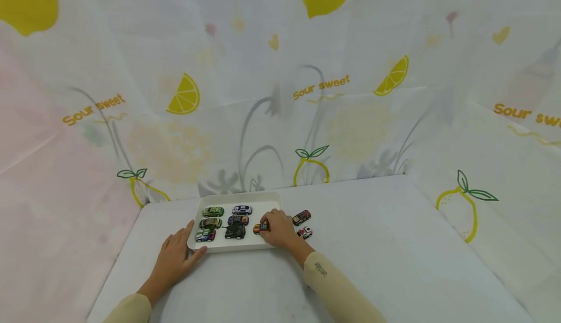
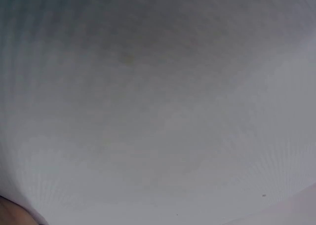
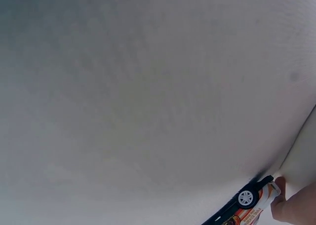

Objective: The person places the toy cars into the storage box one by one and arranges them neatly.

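A white tray (image 1: 236,248) sits on the table and holds several toy cars in rows. My right hand (image 1: 277,230) pinches an orange toy car (image 1: 260,227) at the tray's right side; the same orange car (image 3: 247,210) shows in the right wrist view with a fingertip (image 3: 291,207) against it. My left hand (image 1: 176,257) rests on the table with its thumb against the tray's front left corner, fingers relaxed. Two more toy cars, a dark red one (image 1: 301,217) and a white and red one (image 1: 304,233), lie on the table just right of the tray. The left wrist view shows only blurred white surface.
The table (image 1: 385,245) is covered in white cloth. A curtain printed with lemons (image 1: 280,79) closes in the back and both sides. The tray lies near the table's far left corner.
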The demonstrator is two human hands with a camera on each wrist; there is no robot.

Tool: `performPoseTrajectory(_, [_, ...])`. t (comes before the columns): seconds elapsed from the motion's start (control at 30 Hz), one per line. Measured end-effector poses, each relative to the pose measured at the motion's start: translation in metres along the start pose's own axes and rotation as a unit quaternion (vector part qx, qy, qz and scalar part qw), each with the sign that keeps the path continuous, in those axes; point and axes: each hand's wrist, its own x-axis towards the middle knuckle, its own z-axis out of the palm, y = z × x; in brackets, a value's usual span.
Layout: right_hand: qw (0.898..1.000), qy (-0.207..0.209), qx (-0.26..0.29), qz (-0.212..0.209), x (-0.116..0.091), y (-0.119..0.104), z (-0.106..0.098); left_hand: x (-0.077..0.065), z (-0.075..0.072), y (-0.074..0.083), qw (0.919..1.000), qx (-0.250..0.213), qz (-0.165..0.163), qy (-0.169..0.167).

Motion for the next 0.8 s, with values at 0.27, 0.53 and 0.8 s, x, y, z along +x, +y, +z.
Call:
performPoseTrajectory(0.27, [1.000, 0.004, 0.002, -0.010, -0.001, 0.000, 0.000, 0.000, 0.004, -0.002, 1.0000, 0.007, -0.001, 0.006])
performPoseTrajectory(0.53, [0.991, 0.115, -0.016, -0.070, -0.006, 0.009, -0.019, -0.001, 0.011, 0.009, 0.9999, 0.000, -0.014, -0.009])
performPoseTrajectory(0.8, [0.977, 0.198, -0.041, -0.073, 0.000, 0.034, -0.044, -0.001, 0.003, 0.001, 0.9996, 0.017, -0.019, -0.008])
